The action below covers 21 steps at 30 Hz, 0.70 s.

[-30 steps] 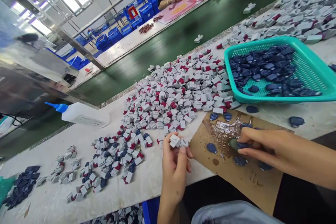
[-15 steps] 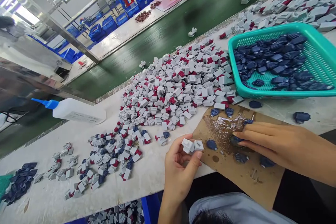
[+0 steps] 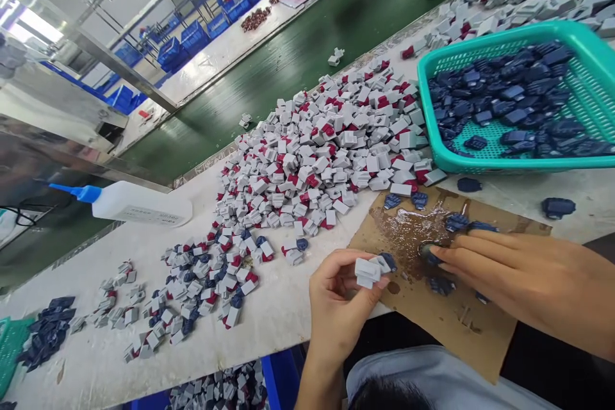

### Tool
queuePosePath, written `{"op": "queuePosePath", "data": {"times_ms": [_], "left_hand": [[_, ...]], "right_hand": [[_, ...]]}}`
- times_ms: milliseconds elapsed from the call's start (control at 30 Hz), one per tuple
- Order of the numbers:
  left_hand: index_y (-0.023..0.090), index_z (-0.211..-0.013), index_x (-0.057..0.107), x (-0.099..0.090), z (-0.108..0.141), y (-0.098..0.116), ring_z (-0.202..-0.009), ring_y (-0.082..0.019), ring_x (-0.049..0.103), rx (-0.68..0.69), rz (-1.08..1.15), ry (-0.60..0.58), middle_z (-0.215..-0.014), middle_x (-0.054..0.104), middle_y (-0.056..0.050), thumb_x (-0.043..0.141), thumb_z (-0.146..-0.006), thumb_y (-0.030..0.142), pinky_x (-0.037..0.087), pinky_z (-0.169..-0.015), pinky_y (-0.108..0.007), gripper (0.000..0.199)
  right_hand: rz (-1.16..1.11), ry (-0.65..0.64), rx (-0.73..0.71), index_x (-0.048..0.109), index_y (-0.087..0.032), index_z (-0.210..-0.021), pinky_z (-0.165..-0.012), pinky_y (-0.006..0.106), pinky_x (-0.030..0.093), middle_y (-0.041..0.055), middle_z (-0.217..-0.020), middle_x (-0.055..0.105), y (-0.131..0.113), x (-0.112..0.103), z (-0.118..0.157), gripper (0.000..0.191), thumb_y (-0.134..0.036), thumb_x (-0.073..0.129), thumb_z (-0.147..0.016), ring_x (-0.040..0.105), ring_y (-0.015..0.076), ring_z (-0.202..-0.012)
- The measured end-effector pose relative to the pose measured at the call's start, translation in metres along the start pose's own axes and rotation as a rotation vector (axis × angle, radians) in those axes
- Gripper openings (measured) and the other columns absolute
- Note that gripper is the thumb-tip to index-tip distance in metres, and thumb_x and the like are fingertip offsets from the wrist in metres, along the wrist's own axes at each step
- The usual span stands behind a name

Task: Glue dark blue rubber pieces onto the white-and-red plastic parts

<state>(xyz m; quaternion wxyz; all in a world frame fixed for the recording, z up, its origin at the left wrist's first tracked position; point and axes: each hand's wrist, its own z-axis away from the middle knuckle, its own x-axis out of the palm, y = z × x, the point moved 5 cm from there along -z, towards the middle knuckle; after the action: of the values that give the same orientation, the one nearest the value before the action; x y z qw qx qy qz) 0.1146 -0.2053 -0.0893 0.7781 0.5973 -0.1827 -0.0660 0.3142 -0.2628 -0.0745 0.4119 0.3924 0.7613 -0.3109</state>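
Note:
My left hand (image 3: 339, 311) pinches a light grey, block-shaped plastic part (image 3: 368, 271) between thumb and fingers, above the cardboard's left edge. On the wet brown cardboard (image 3: 461, 320), my right hand (image 3: 523, 282) has its fingertips together on a small dark plastic piece (image 3: 427, 252); the fingers partly hide it. Several navy plastic pieces (image 3: 441, 286) lie around it, some in the shiny liquid. One navy piece (image 3: 387, 261) shows just behind the grey part; I cannot tell whether they touch.
A big pile of grey and dark red parts (image 3: 307, 160) covers the table's middle. At right stands a green basket (image 3: 430, 115) of navy pieces. A white squeeze bottle (image 3: 141, 204) lies at left, near smaller piles (image 3: 202, 282). A green conveyor (image 3: 288, 54) runs behind.
My left hand has moved right with the grey part and turned it. My right hand has shifted slightly right and down, its fingertips still at the liquid. The view has tilted slightly.

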Motion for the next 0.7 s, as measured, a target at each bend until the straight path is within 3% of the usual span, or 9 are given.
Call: {"op": "queuePosePath", "data": {"times_ms": [133, 233, 567, 700], "left_hand": [[0.017, -0.091, 0.071, 0.011, 0.002, -0.003, -0.077, -0.009, 0.065, 0.019, -0.015, -0.050, -0.090, 0.069, -0.003, 0.079, -0.078, 0.020, 0.052, -0.063, -0.010, 0.016], [0.017, -0.088, 0.072, 0.017, 0.003, -0.001, -0.076, -0.008, 0.065, 0.039, -0.013, -0.057, -0.088, 0.068, -0.002, 0.080, -0.077, 0.018, 0.052, -0.063, -0.010, 0.014], [0.018, -0.087, 0.072, 0.026, 0.004, 0.008, -0.073, -0.010, 0.064, 0.124, -0.092, -0.026, -0.087, 0.067, -0.003, 0.079, -0.077, 0.019, 0.053, -0.062, -0.015, 0.012], [0.017, -0.089, 0.071, 0.029, 0.006, 0.011, -0.078, -0.011, 0.064, 0.285, -0.207, 0.058, -0.086, 0.067, -0.002, 0.075, -0.080, 0.015, 0.051, -0.067, -0.015, 0.011]], "right_hand": [[-0.326, 0.034, 0.379, 0.057, -0.030, -0.102, -0.053, 0.020, 0.049, -0.0054, -0.083, 0.067, 0.008, -0.007, -0.012, 0.015, -0.042, 0.048, -0.097, 0.063, 0.0112, -0.067], [-0.480, 0.035, 0.514, 0.058, -0.035, -0.098, -0.047, 0.017, 0.047, -0.0091, -0.081, 0.067, 0.002, -0.012, -0.021, 0.016, -0.048, 0.049, -0.096, 0.062, 0.0096, -0.062], [-0.477, 0.064, 0.448, 0.055, -0.033, -0.099, -0.050, 0.018, 0.047, -0.0076, -0.079, 0.065, -0.018, -0.013, -0.026, 0.011, -0.041, 0.048, -0.098, 0.062, 0.0097, -0.063], [-0.525, 0.103, 0.458, 0.053, -0.031, -0.099, -0.052, 0.015, 0.046, -0.0067, -0.078, 0.062, -0.025, -0.013, -0.025, 0.007, -0.031, 0.046, -0.098, 0.060, 0.0069, -0.063]]}}
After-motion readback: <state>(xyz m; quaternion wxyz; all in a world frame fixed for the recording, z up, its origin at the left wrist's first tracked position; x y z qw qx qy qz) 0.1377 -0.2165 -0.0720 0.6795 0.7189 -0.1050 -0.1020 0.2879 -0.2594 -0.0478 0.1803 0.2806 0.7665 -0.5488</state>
